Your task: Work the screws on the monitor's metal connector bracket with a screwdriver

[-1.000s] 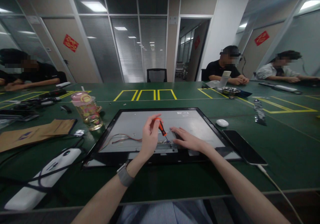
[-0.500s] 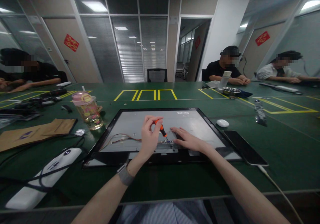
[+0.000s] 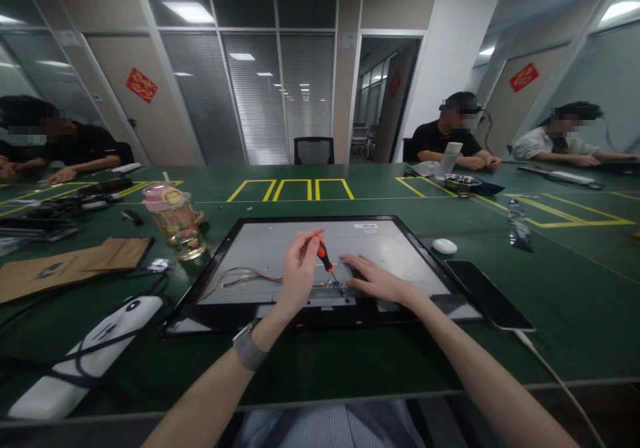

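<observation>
I have the orange-and-black screwdriver (image 3: pixel 325 255) slanting tip-down at the small circuit board (image 3: pixel 339 287) in the near middle of the panel (image 3: pixel 265 243). My left hand (image 3: pixel 299 273) pinches its handle, raised upright; just right, my right hand (image 3: pixel 376 280) rests low, fingers loosely spread, empty.

Green tabletop (image 3: pixel 350 361); yellow tape outlines (image 3: pixel 294 181) beyond both hands. Left of the left hand (image 3: pixel 300 271): pink-lidded bottle (image 3: pixel 177 225), partly filled; farther left, brown paper bag (image 3: pixel 70 266), lying flat; left and nearer the wearer, long white casing (image 3: pixel 123 320), black cable (image 3: pixel 100 349) across it. Right of the right hand (image 3: pixel 375 280): small white case (image 3: pixel 445 246); just beside, phone (image 3: pixel 487 293), screen dark, white cable (image 3: pixel 556 373) at its near end. Beyond, farther right: metal bowl (image 3: pixel 462 183), seated co-worker (image 3: pixel 437 145) in black.
</observation>
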The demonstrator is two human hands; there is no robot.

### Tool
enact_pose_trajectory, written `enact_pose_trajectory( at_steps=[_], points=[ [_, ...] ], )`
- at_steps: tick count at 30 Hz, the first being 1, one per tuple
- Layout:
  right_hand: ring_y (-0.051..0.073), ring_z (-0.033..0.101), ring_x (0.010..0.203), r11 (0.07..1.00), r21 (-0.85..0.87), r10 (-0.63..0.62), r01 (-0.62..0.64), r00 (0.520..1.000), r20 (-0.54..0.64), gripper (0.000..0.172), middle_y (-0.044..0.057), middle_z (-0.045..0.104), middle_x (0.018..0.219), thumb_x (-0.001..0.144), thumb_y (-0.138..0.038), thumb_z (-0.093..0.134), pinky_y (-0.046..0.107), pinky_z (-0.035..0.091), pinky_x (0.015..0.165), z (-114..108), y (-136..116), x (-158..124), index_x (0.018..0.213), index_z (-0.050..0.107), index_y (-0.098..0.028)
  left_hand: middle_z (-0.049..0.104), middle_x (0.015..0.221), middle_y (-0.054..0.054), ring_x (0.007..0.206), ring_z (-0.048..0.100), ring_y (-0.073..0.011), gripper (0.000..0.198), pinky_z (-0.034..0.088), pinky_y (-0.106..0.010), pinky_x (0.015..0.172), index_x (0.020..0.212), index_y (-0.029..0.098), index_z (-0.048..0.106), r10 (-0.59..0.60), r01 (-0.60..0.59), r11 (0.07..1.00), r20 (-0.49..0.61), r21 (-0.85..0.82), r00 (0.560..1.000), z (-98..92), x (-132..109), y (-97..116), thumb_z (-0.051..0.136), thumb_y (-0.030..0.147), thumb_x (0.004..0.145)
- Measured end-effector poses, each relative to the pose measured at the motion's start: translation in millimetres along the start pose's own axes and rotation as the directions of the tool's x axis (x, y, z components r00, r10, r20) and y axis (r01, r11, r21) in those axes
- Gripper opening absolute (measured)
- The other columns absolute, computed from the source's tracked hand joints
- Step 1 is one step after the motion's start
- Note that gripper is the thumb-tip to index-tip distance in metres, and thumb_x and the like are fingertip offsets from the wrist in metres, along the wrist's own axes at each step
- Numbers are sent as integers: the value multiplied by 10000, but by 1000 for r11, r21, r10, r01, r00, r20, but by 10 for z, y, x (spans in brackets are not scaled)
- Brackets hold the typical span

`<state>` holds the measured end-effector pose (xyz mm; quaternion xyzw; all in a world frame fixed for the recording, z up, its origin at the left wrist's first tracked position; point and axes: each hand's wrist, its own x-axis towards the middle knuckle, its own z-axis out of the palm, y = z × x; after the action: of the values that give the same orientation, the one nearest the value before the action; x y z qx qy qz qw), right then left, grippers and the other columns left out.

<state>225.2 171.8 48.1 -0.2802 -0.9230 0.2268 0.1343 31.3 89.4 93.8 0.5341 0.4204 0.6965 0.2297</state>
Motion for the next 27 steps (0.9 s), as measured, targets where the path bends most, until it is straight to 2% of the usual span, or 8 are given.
enact_pose_trajectory(
  at_steps=[2, 4, 6, 9, 13, 19, 23, 27],
  points=[
    [283, 333, 1359, 1000, 1, 2, -2, 1000, 5, 562, 118, 387, 1471, 939, -474, 428, 518, 135, 1151, 1, 5, -1, 1415, 372, -181, 647, 861, -49, 827, 601, -151, 260, 458, -271, 800, 1026, 164, 660, -33, 34, 998, 7, -57, 999, -4, 1, -29, 469, 298, 910],
    [278, 333, 1359, 1000, -1, 0, 0, 1000, 9, 566, 122, 386, 1471, 940, -476, 428, 516, 130, 1153, 1, 10, -3, 1416, 369, -176, 654, 859, -57, 848, 606, -164, 262, 455, -286, 819, 968, 159, 670, -39, 39, 995, 7, -92, 999, -1, 2, -34, 454, 296, 910],
    [270, 325, 1365, 1000, -8, -4, 4, 1000, 12, 574, 130, 386, 1470, 944, -476, 420, 509, 128, 1155, 4, 17, -5, 1419, 361, -161, 626, 909, -62, 894, 587, -168, 243, 452, -272, 816, 873, 166, 699, 1, -1, 999, -3, -41, 1000, 8, 2, -13, 505, 313, 883],
    [263, 321, 1368, 1000, -14, -12, 12, 1000, 12, 570, 130, 383, 1472, 948, -475, 414, 505, 132, 1156, 14, 30, -2, 1421, 358, -162, 564, 890, -48, 846, 556, -148, 190, 455, -243, 753, 827, 176, 716, 41, -40, 999, -14, 30, 999, 21, -4, 37, 603, 329, 826],
    [271, 322, 1366, 1000, -3, -10, 10, 1000, -6, 553, 118, 388, 1471, 942, -467, 431, 510, 145, 1152, 13, 17, 3, 1413, 375, -181, 573, 847, -34, 780, 558, -132, 203, 452, -241, 737, 928, 177, 698, 40, -40, 998, 10, 53, 999, 10, -12, 57, 554, 308, 871],
    [288, 344, 1350, 1000, 5, 2, -2, 1000, 8, 524, 124, 411, 1454, 943, -456, 428, 517, 164, 1145, -29, -55, -4, 1383, 399, -174, 679, 922, -70, 903, 623, -171, 290, 455, -312, 883, 1047, 167, 646, -3, 5, 999, 52, -33, 999, -2, -2, -7, 421, 313, 936],
    [296, 356, 1340, 1000, 9, -15, 15, 1000, 7, 503, 109, 431, 1441, 944, -465, 427, 519, 167, 1143, -33, -53, -4, 1368, 416, -195, 682, 1011, -95, 987, 627, -197, 319, 441, -357, 945, 1122, 164, 622, -33, 44, 994, 111, -98, 993, 3, -3, -26, 422, 327, 934],
    [282, 337, 1355, 1000, 6, -10, 10, 1000, 14, 536, 102, 398, 1466, 945, -486, 417, 501, 132, 1157, -22, -29, -4, 1394, 388, -194, 669, 947, -73, 913, 619, -174, 283, 466, -313, 877, 1089, 177, 657, 1, 6, 999, 138, -54, 990, 2, -8, 8, 491, 315, 906]
  ],
)
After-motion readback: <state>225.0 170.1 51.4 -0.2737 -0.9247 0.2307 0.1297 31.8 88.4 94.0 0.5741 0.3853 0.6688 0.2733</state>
